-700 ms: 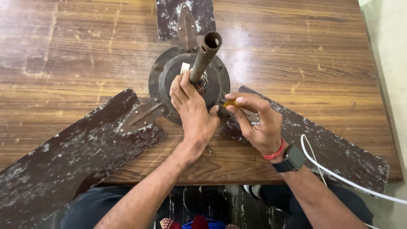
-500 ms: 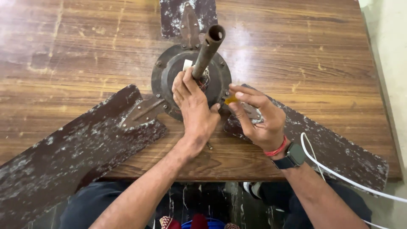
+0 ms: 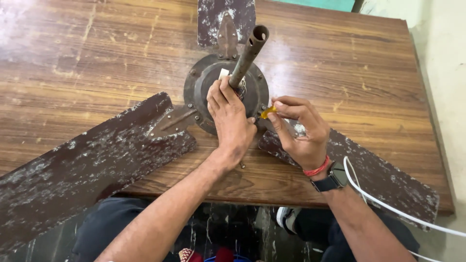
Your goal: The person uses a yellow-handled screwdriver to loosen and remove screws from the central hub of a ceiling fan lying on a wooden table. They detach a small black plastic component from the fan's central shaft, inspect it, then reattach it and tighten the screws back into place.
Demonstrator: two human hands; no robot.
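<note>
An old brown ceiling fan lies on a wooden table (image 3: pixel 97 58), its round motor housing (image 3: pixel 201 82) facing up with a rusty down rod (image 3: pixel 247 53) sticking out. My left hand (image 3: pixel 230 116) presses flat on the housing at the rod's base. My right hand (image 3: pixel 298 131) holds a small yellow-handled screwdriver (image 3: pixel 268 112), its tip at the housing's right rim. Three dusty blades spread out: one to the lower left (image 3: pixel 82 160), one to the lower right (image 3: pixel 378 170), one at the far edge (image 3: pixel 225 17).
A white cable (image 3: pixel 388 206) runs across the lower right blade and off the table's front edge. A pale wall or floor strip (image 3: pixel 444 73) lies right of the table. My dark-clothed legs show below the table's near edge.
Both hands stay on the fan hub. The right hand has shifted slightly with the screwdriver at the rim; the view has tilted a little.
</note>
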